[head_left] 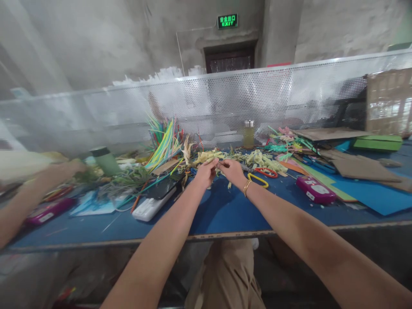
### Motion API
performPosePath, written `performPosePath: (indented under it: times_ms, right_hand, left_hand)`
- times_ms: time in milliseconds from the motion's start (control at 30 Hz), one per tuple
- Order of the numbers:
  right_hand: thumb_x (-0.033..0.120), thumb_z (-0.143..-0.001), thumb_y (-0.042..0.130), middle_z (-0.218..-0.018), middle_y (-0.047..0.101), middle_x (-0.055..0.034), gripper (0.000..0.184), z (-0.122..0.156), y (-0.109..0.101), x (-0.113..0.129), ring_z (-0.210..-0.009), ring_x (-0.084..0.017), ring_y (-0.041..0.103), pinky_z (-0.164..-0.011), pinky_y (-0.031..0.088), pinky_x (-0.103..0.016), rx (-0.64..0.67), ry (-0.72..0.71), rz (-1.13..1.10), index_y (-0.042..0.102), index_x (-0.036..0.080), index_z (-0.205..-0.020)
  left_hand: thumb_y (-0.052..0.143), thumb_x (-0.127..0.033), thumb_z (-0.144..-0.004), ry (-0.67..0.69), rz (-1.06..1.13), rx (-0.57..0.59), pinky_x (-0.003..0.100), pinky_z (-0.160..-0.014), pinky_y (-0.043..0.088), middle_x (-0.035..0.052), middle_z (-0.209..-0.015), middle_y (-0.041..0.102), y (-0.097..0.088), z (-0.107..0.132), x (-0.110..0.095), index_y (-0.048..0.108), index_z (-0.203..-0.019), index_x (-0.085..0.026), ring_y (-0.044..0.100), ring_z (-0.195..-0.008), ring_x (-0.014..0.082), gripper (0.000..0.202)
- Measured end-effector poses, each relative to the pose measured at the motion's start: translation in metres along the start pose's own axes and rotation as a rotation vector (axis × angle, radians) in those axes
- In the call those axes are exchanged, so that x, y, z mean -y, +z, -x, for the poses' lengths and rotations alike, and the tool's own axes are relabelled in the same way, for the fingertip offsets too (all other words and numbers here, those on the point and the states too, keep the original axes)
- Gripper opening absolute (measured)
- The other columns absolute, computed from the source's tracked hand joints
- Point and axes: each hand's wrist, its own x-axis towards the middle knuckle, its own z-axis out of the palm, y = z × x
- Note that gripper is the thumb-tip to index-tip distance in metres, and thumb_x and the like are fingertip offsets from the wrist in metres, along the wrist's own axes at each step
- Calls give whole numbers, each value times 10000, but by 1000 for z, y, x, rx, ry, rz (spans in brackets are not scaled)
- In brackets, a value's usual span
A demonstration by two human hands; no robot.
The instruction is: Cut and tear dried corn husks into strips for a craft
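My left hand (206, 171) and my right hand (232, 171) meet over the middle of the blue table, their fingertips pinched close together. Whatever lies between the fingertips is too small to make out. Just behind them spreads a heap of pale yellow, husk-like strips (262, 159). To the right of my right hand lie scissors with red handles (266, 172) and a yellow loop-shaped handle (258, 180). A black phone (162, 187) rests partly over a white, box-like device (150, 207) to the left of my left hand.
A bundle of coloured stems (165, 143) and a green bottle (105, 161) stand left. A purple device (315, 189), blue sheets (370, 193) and cardboard (362, 167) lie right. A jar (249, 134) stands before the perforated metal screen (219, 103). Another person's arm (35, 193) reaches in at far left.
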Motion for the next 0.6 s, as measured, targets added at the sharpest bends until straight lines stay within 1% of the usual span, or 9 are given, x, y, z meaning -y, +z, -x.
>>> performPosePath:
  times_ms: [100,233,367,600]
  right_hand:
    - [438,-783,572,-564,584,10,316,-2,0,-2,-537,-114,476,-528,350,-230,-15,46,-54,653,158,-660]
    - [427,-767,575,-591,603,2,307,-2,-2,-2,-573,-123,503,-543,362,-227,-48,70,-87,655,151,-657]
    - [410,-750,594,-620,628,-4,285,-2,0,-4,-587,-126,520,-568,380,-232,-52,97,-105,678,145,-686]
    - [416,-748,614,-682,668,-12,271,-3,1,-8,-619,-134,550,-613,421,-241,-45,104,-131,689,156,-723]
  left_hand:
    - [827,-159,-579,-51,-36,40,199,-451,287,-36,-606,582,1,2,-1,670,-770,-155,455,-487,47,247]
    - [791,-121,-608,-102,-41,58,199,-455,293,-42,-592,579,0,4,-3,682,-814,-178,448,-469,50,240]
    - [787,-156,-634,-98,-34,40,191,-443,278,-49,-542,530,-1,3,-3,641,-730,-172,446,-465,53,175]
    - [823,-185,-607,-60,-56,22,190,-442,281,-46,-550,528,0,5,-2,609,-674,-153,453,-477,48,227]
